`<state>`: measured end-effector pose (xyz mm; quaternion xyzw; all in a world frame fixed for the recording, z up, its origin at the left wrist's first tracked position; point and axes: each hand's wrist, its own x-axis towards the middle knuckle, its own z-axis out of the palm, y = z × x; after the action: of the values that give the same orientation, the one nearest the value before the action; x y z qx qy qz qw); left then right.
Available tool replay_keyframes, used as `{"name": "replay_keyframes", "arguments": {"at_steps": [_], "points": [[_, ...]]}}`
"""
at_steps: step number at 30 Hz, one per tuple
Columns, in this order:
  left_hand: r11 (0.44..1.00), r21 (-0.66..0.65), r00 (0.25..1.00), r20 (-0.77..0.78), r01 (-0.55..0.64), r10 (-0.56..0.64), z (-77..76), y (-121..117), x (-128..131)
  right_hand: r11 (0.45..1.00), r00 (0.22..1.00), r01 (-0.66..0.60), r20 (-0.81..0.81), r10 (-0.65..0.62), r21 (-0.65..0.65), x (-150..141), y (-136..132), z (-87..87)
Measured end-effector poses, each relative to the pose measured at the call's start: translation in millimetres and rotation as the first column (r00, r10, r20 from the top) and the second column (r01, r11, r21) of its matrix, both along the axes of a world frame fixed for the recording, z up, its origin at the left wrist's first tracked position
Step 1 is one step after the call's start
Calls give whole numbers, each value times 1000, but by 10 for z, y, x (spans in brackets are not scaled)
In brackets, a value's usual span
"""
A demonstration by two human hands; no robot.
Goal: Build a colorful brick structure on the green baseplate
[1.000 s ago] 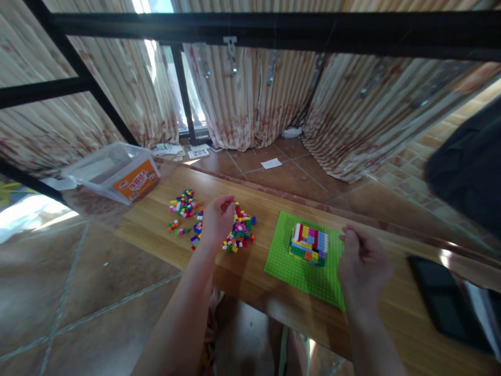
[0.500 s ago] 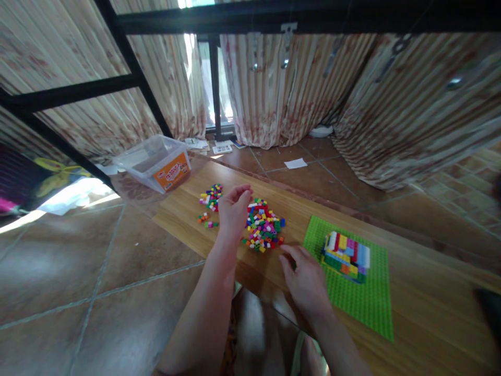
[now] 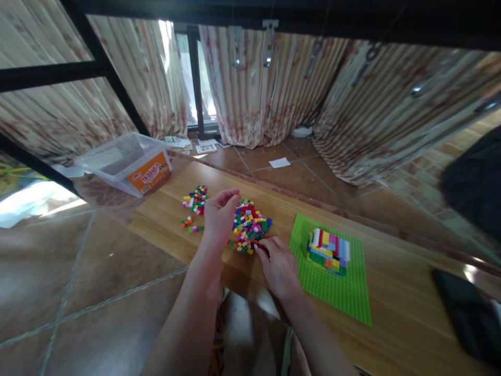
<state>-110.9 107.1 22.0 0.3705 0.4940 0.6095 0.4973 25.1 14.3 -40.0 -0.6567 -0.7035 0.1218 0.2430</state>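
Observation:
A pile of small colourful building bricks (image 3: pixel 250 224) lies on the wooden table. My left hand (image 3: pixel 219 213) hovers over the pile's left side, thumb and fingers pinched together; whatever is between them is hidden. At the near right edge of the pile, my right hand (image 3: pixel 279 265) rests low with curled fingertips against some reddish bricks. Whether one is gripped there is too small to see. To the right, a block built of many coloured bricks (image 3: pixel 329 250) stands on a green baseplate (image 3: pixel 332 297).
Left of the pile lie a smaller brick heap (image 3: pixel 198 197) and a few loose bricks (image 3: pixel 191 225). A clear plastic tub (image 3: pixel 117 169) with an orange label stands at the table's far left end. A dark flat object (image 3: pixel 462 308) is at the right.
The view has swung a little to the right, so the scene sits further left. My right hand has moved in to the bricks at the pile's edge. My left hand stays pinched above the pile.

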Motion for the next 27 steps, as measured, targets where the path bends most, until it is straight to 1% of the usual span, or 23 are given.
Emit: {"name": "replay_keyframes", "arguments": {"at_steps": [4, 7, 10, 12, 14, 16, 18, 20, 22, 25, 27], "points": [[999, -17, 999, -18, 46, -47, -24, -23, 39, 1000, 999, -6, -44, 7, 17, 13, -16, 21], [996, -18, 993, -69, 89, -90, -52, -44, 96, 999, 991, 3, -131, 4, 49, 71, -41, 67], [986, 12, 978, -127, 166, -163, -97, -72, 198, 992, 972, 58, -233, -30, 115, 188, -70, 134], [974, 47, 957, -201, 222, -208, -130, -106, 293, 981, 957, 118, -281, -72, 151, 290, -90, 179], [953, 76, 910, -328, 294, -255, -158, -160, 401, 968, 943, 181, -311, -120, 175, 397, -111, 213], [921, 89, 835, -460, 380, -300, -174, -238, 517, 952, 931, 237, -326, -165, 195, 504, -133, 233], [882, 96, 767, -543, 461, -342, -183, -333, 632, 936, 917, 287, -341, -207, 202, 613, -155, 243], [851, 89, 719, -584, 518, -377, -192, -430, 733, 922, 896, 337, -367, -250, 193, 736, -177, 254], [831, 66, 676, -620, 552, -399, -205, -514, 808, 905, 874, 386, -383, -298, 177, 879, -199, 270], [823, 37, 619, -678, 568, -396, -236, -594, 865, 871, 852, 464, -354, -387, 164, 1101, -231, 296], [817, 33, 590, -708, 576, -388, -258, -620, 882, 859, 849, 487, -316, -422, 160, 1214, -249, 303]]}}
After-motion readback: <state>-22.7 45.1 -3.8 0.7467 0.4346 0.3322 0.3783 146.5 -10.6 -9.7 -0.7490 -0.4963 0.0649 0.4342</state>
